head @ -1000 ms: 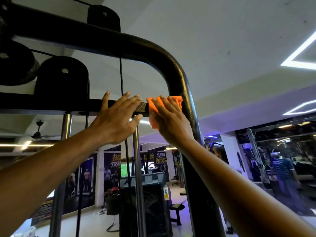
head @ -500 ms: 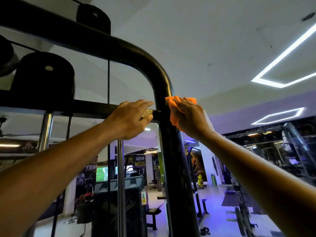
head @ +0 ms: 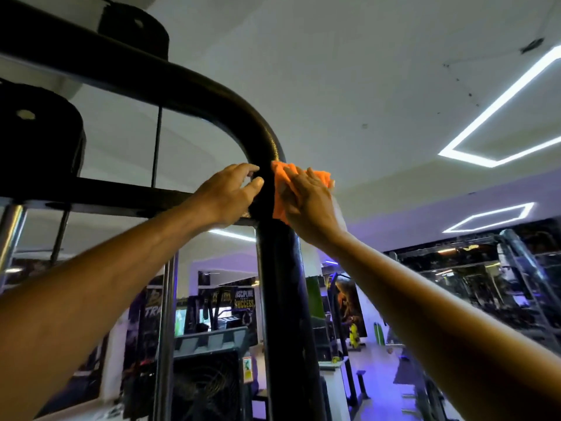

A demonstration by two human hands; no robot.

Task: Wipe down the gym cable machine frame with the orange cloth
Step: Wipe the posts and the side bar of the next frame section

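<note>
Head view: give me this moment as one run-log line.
step: wiping frame post | right hand: presses cloth on post | left hand: braces post's other side | bend above: not reached

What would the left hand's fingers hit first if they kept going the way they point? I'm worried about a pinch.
Probably the black upright post: the left hand points right at it, fingertips seemingly touching already.

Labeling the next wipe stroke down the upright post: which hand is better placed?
Right. The right hand already presses the orange cloth flat against the right side of the black post. The left hand has no cloth; it rests on the post's left side at the crossbar joint.
</note>
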